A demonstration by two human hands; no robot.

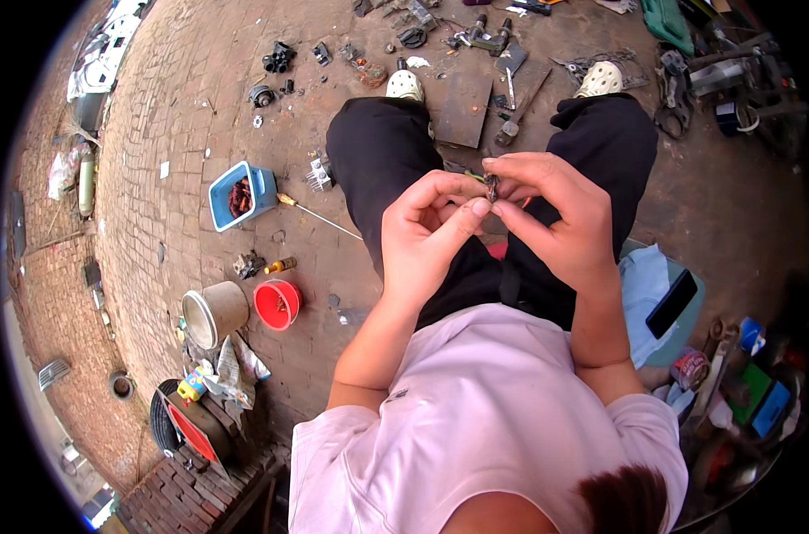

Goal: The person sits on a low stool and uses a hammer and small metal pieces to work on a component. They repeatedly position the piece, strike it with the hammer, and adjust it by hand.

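Above my lap, both hands meet at a small dark metal part (492, 189), too small to name exactly. My left hand (440, 218) pinches it from the left, thumb and fingertips pressed together. From the right, my right hand (551, 196) grips the same part between thumb and forefinger. A bit of yellowish wire or strip seems to show behind the fingers. On the ground beyond my hands lie a flat dark metal plate (464, 109) and a hammer (520, 109).
To the left stand a blue basin (260, 189) of reddish-brown parts, a screwdriver (289, 200), a red bucket (278, 304) and a pale bucket (222, 313). A phone (671, 303) rests on a light blue cloth at my right. Metal parts (734, 76) crowd the far right.
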